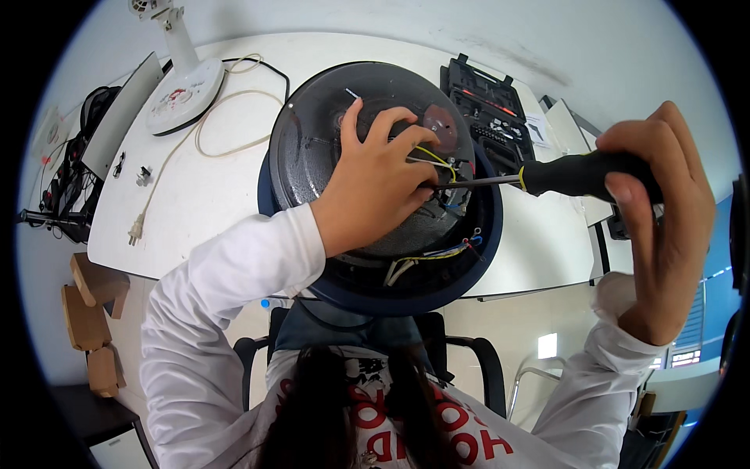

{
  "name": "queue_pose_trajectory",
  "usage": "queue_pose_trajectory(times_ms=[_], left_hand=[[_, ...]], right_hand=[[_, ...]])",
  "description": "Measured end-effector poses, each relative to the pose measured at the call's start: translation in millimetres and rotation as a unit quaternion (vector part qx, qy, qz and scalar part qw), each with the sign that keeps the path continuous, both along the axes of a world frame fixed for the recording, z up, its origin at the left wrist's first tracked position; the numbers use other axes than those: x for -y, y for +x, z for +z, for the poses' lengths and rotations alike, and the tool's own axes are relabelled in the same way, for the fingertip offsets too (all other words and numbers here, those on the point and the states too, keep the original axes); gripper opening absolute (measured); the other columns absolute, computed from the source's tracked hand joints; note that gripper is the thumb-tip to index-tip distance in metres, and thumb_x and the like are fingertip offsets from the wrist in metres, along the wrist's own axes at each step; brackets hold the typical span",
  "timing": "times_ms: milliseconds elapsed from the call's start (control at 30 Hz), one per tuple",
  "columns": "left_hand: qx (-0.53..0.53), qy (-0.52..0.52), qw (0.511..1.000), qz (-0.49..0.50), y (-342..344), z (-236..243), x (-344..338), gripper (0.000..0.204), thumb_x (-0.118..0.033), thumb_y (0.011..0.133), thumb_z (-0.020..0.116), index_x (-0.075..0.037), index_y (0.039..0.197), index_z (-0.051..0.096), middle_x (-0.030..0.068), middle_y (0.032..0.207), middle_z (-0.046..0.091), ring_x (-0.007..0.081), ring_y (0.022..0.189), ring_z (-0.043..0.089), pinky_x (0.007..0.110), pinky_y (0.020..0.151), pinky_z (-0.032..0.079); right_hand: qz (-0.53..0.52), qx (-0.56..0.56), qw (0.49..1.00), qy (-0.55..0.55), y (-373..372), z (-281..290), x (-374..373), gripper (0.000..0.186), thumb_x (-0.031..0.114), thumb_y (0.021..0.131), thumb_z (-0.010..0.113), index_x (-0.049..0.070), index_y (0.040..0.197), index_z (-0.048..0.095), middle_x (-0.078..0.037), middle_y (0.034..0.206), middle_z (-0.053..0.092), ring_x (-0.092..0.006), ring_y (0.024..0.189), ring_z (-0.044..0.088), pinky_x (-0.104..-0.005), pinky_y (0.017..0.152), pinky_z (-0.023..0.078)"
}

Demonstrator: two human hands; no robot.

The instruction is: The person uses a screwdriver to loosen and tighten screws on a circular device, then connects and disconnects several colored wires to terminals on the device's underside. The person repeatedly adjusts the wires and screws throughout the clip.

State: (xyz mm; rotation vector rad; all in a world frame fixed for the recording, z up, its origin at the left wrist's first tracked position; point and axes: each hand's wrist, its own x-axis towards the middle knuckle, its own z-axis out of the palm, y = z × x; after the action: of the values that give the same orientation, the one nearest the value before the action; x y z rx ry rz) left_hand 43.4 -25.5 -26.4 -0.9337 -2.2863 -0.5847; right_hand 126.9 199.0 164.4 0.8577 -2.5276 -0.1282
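Note:
My left hand [371, 184] rests on a dark round metal base [312, 141] with its fingers spread and bent; fingertips near the screwdriver's tip are partly hidden. The metal base sits inside a dark blue round housing [422, 293], with yellow, white, blue and red wires and small terminals [473, 242] at its right side and front. My right hand [656, 203] grips the black handle of a screwdriver [574, 173]. Its metal shaft runs left into the wiring at the base's right side, beside my left hand's fingers; the exact contact point is hard to make out.
A white table [180, 203] carries a white fan stand [180, 94] at back left, a pale cord with plug [137, 227], small metal parts [143, 176] and an open black tool case [488, 109] at back right. Cardboard [86, 313] lies on the floor left; a black chair [484, 367] is below.

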Motion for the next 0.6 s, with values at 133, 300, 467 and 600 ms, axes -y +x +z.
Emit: queue_pose_trajectory(times_ms=[133, 300, 467, 600], left_hand=[[0.005, -0.003, 1.0, 0.0, 0, 1, 0, 0.01, -0.019, 0.078, 0.076, -0.018, 0.086, 0.072, -0.0028, 0.124, 0.058, 0.0281, 0.132, 0.04, 0.07, 0.11, 0.015], [0.001, 0.001, 1.0, 0.0, 0, 0, 1, 0.011, -0.019, 0.077, 0.077, -0.018, 0.087, 0.072, -0.0027, 0.125, 0.057, 0.0281, 0.132, 0.04, 0.07, 0.11, 0.015], [0.003, 0.005, 1.0, -0.005, 2, 1, 1, 0.014, -0.018, 0.075, 0.079, -0.017, 0.087, 0.072, -0.0027, 0.126, 0.057, 0.0281, 0.133, 0.04, 0.07, 0.11, 0.014], [0.008, 0.008, 1.0, -0.002, 2, 2, 0, 0.015, -0.018, 0.074, 0.08, -0.017, 0.087, 0.072, -0.0024, 0.126, 0.057, 0.0283, 0.133, 0.04, 0.069, 0.111, 0.014]], right_hand=[[0.079, 0.058, 0.993, -0.059, 5, 1, -1, 0.033, 0.019, 0.085, 0.054, 0.003, 0.114, 0.051, -0.017, 0.109, 0.049, -0.0292, 0.103, 0.055, -0.0371, 0.078, 0.048], [0.075, 0.09, 0.99, -0.078, 10, 2, -3, 0.036, 0.017, 0.083, 0.061, 0.003, 0.114, 0.05, -0.017, 0.109, 0.05, -0.0308, 0.102, 0.057, -0.0385, 0.085, 0.049], [0.077, 0.015, 0.996, -0.032, 10, -1, 0, 0.025, 0.021, 0.084, 0.066, 0.004, 0.101, 0.059, -0.014, 0.097, 0.053, -0.0277, 0.093, 0.062, -0.0347, 0.075, 0.051], [0.064, 0.007, 0.998, -0.025, 16, -6, 5, 0.023, 0.026, 0.093, 0.059, 0.005, 0.102, 0.06, -0.013, 0.094, 0.051, -0.0255, 0.083, 0.062, -0.0304, 0.065, 0.05]])
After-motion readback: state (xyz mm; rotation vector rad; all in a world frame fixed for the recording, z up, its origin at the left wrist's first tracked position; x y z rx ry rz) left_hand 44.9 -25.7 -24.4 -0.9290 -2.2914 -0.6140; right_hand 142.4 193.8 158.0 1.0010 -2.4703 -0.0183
